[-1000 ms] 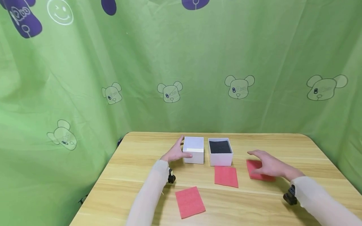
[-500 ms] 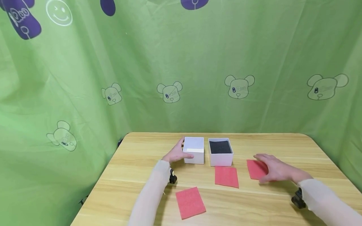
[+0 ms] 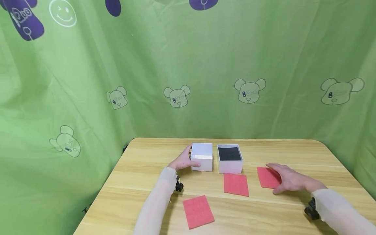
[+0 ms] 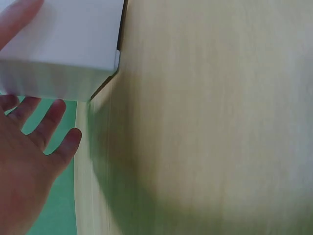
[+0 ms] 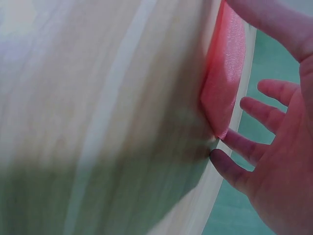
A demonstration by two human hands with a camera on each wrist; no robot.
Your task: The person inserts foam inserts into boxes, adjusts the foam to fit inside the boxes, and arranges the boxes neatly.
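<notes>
In the head view my left hand point(image 3: 182, 161) holds the left white open box point(image 3: 201, 163), thumb along its front face and fingers at its left side. The left wrist view shows this box point(image 4: 58, 36) beside the thumb and spread fingers. My right hand point(image 3: 290, 179) is over the rightmost red square sheet point(image 3: 266, 178) and covers its right part. Thumb and fingers are spread apart around the sheet. In the right wrist view the red sheet point(image 5: 226, 73) lies flat, with a fingertip right at its near corner.
Right of the held box stands a second white box point(image 3: 230, 166) with a black sheet inside. In front of it lies a red sheet point(image 3: 236, 185); another red sheet point(image 3: 198, 212) lies nearer on the wooden table point(image 3: 235, 218). A green curtain point(image 3: 205, 49) hangs behind.
My right hand has moved right and a little nearer over the rightmost red sheet, uncovering its left part. The left hand stays at the white box.
</notes>
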